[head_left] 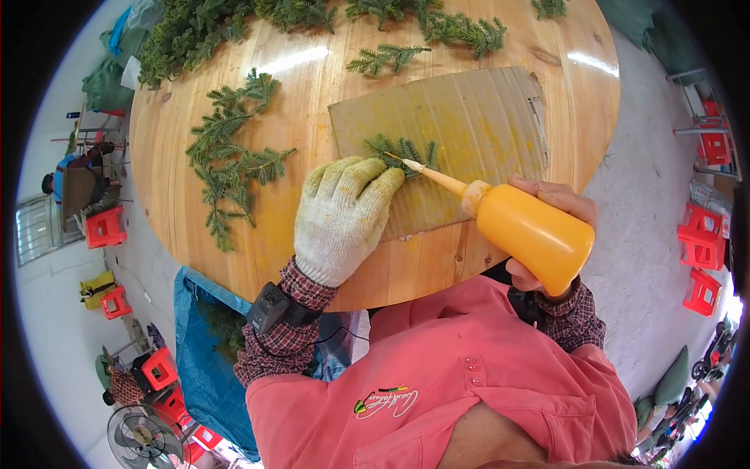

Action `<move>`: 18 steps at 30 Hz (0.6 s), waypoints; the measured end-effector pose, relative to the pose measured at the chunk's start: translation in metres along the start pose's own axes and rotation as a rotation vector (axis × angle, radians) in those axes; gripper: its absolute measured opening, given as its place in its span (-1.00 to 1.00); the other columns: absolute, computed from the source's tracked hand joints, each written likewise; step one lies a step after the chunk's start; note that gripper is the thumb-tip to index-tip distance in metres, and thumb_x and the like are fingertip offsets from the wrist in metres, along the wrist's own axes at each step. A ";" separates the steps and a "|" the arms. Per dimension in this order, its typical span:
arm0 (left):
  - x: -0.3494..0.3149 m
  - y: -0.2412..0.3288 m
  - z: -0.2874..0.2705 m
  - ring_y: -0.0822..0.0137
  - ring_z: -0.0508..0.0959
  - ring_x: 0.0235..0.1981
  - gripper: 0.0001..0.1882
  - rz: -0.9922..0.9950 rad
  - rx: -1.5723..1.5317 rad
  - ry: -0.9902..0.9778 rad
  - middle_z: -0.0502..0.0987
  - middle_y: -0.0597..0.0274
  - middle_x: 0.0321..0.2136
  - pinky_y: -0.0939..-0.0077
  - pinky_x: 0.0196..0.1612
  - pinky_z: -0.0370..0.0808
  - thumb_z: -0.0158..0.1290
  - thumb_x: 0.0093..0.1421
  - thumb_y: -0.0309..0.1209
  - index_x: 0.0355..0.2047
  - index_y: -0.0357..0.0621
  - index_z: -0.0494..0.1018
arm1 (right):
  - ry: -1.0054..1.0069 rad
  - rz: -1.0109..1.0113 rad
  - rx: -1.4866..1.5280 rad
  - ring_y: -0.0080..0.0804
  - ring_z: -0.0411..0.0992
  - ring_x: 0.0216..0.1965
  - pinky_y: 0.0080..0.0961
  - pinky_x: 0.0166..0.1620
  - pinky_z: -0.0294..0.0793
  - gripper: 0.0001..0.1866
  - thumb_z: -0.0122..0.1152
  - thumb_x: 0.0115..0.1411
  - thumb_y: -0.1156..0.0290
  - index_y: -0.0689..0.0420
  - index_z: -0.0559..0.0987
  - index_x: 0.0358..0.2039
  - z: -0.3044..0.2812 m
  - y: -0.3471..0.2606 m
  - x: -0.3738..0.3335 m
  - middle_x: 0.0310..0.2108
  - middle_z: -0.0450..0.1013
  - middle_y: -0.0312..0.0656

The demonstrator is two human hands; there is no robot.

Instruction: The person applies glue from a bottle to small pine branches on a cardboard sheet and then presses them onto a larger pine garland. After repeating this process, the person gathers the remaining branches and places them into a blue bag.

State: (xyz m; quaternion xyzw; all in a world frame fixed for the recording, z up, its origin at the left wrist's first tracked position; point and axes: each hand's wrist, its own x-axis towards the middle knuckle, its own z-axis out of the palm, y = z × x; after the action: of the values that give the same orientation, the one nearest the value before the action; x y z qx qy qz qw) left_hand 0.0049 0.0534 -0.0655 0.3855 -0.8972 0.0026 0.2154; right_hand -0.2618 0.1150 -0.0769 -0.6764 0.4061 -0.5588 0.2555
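My left hand (340, 219), in a white knitted glove with yellow stains on its fingers, pinches the near end of a small green fir sprig (408, 148). The sprig lies over a sheet of brown corrugated cardboard (476, 117) speckled with yellow. Bare-skinned, my right hand (574, 202) is wrapped round a yellow-orange squeeze bottle (535, 238). Tilted to the left, the bottle has a long thin nozzle whose tip is at the sprig, just beyond the gloved fingers. Whether the tip touches the needles I cannot tell.
Loose fir sprigs (223, 141) lie left on the round wooden table (164, 148), with a larger green pile (187, 35) at the far left. A blue tarp-like bag (191, 344) holding greenery hangs below the near-left edge. Red stools (105, 227) and a fan (143, 434) stand beyond.
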 end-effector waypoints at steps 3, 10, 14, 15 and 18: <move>0.001 0.000 -0.001 0.18 0.52 -0.08 -0.63 0.000 -0.001 -0.001 0.51 0.25 -0.16 0.19 0.04 0.43 0.17 0.00 -0.49 -0.11 -0.03 0.55 | -0.005 0.007 0.033 -0.11 0.49 -0.05 -0.24 0.06 0.49 -0.16 0.45 0.02 -0.13 0.21 0.27 0.04 -0.003 0.000 -0.001 -0.06 0.47 0.17; 0.000 0.002 -0.001 0.19 0.53 -0.09 -0.63 -0.002 0.006 0.000 0.51 0.26 -0.16 0.21 0.04 0.43 0.17 0.00 -0.49 -0.11 -0.03 0.55 | 0.009 0.009 -0.003 -0.09 0.49 -0.04 -0.24 0.05 0.48 -0.18 0.42 0.04 -0.12 0.22 0.28 0.04 -0.010 -0.005 -0.005 -0.06 0.47 0.16; 0.002 0.002 -0.001 0.19 0.53 -0.09 -0.64 -0.005 -0.006 -0.002 0.51 0.27 -0.16 0.21 0.03 0.43 0.18 0.00 -0.49 -0.12 -0.02 0.56 | 0.035 0.027 -0.022 -0.10 0.49 -0.04 -0.25 0.04 0.47 -0.18 0.41 0.05 -0.14 0.23 0.29 0.04 -0.015 -0.006 -0.010 -0.06 0.48 0.13; 0.002 0.002 -0.001 0.18 0.53 -0.09 -0.64 -0.011 -0.014 0.000 0.52 0.25 -0.17 0.22 0.03 0.42 0.18 0.00 -0.51 -0.13 -0.03 0.57 | 0.035 0.029 -0.024 -0.10 0.49 -0.04 -0.25 0.04 0.47 -0.18 0.41 0.05 -0.14 0.23 0.29 0.04 -0.016 -0.005 -0.011 -0.06 0.48 0.13; 0.003 0.003 -0.002 0.15 0.54 -0.10 -0.65 -0.022 -0.028 0.007 0.53 0.23 -0.19 0.22 0.01 0.42 0.20 -0.01 -0.53 -0.15 -0.05 0.58 | 0.067 0.024 -0.023 -0.13 0.49 -0.07 -0.27 0.02 0.47 -0.18 0.39 0.05 -0.15 0.23 0.29 0.04 -0.017 -0.006 -0.012 -0.07 0.49 0.10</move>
State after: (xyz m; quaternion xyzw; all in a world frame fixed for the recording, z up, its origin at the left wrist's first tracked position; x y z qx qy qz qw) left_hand 0.0015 0.0537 -0.0623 0.3924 -0.8920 -0.0112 0.2239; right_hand -0.2775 0.1306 -0.0744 -0.6554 0.4288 -0.5733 0.2405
